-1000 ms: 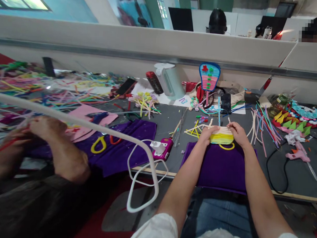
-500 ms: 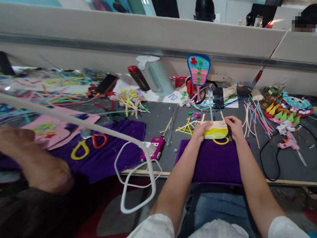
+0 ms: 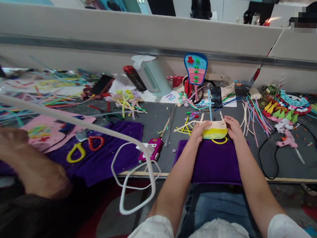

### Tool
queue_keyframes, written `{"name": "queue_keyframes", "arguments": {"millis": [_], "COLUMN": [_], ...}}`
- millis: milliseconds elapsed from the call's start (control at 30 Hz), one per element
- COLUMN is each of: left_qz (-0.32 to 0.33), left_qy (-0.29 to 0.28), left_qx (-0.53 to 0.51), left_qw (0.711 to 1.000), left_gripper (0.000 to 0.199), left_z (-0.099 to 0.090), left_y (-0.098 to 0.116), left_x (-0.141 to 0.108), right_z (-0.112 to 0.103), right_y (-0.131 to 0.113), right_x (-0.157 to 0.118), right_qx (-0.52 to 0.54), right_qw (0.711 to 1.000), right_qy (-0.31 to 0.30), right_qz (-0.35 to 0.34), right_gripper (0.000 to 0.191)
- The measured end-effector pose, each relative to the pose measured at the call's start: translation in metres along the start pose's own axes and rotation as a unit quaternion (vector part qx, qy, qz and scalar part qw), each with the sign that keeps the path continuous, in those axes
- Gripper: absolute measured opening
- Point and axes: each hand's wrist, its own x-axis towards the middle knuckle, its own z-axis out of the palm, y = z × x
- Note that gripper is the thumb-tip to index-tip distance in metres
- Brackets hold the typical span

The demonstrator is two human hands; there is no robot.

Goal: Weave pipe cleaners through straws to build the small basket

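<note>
A yellow and cream piece wound from fuzzy stems (image 3: 215,130) is held above the purple cloth (image 3: 217,162). My left hand (image 3: 199,131) grips its left side, thumb lying over the cream rows. At the right edge, the fingers of my right hand (image 3: 234,128) are pinched on the same piece. Cream ends and a light blue stem (image 3: 210,105) stick up from its top, and a yellow loop (image 3: 220,141) shows beneath it. Loose yellow stems (image 3: 183,128) lie left of my left hand.
At right are a pink glue gun (image 3: 287,140) with a black cord and loose stems. A finished fan-shaped piece (image 3: 196,69) stands behind my hands. A white curved frame (image 3: 126,134) crosses the left side, near another person's arm (image 3: 39,167) and yellow-handled scissors (image 3: 76,153).
The whole view has shifted slightly, moving the scene a little to the left. Both hands keep their hold on the piece, with only slight finger movement.
</note>
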Motion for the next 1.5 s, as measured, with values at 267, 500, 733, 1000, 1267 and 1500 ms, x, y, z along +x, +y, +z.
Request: {"name": "queue_keyframes", "arguments": {"millis": [267,500,733,1000,1267,1500], "left_qz": [-0.014,-0.012,-0.008,-0.003,-0.025,-0.05], "left_qy": [-0.007,0.02,0.012,0.0,-0.039,-0.053], "left_qx": [-0.01,-0.023,-0.023,-0.01,-0.021,-0.016], "left_qw": [1.0,0.999,1.0,1.0,0.999,0.997], "left_gripper": [0.038,0.041,0.038,0.035,0.035,0.036], "left_z": [0.001,0.001,0.001,0.002,0.0,-0.002], "left_y": [0.0,0.002,0.001,0.002,-0.001,-0.002], "left_x": [0.0,0.001,0.0,0.0,0.001,0.002], "right_z": [0.004,0.005,0.005,0.006,0.006,-0.001], "right_y": [-0.001,-0.003,-0.001,0.001,-0.009,-0.019], "right_x": [-0.003,-0.012,-0.013,-0.009,-0.011,-0.015], "right_qx": [-0.031,-0.315,-0.329,-0.322,-0.109,-0.123], "right_qw": [0.998,0.906,0.9,0.911,0.992,0.989], "right_qy": [0.039,0.096,0.078,0.059,-0.042,-0.082], "right_qz": [-0.024,-0.264,-0.276,-0.25,-0.041,-0.021], "right_gripper": [0.028,0.016,0.019,0.02,0.03,0.034]}}
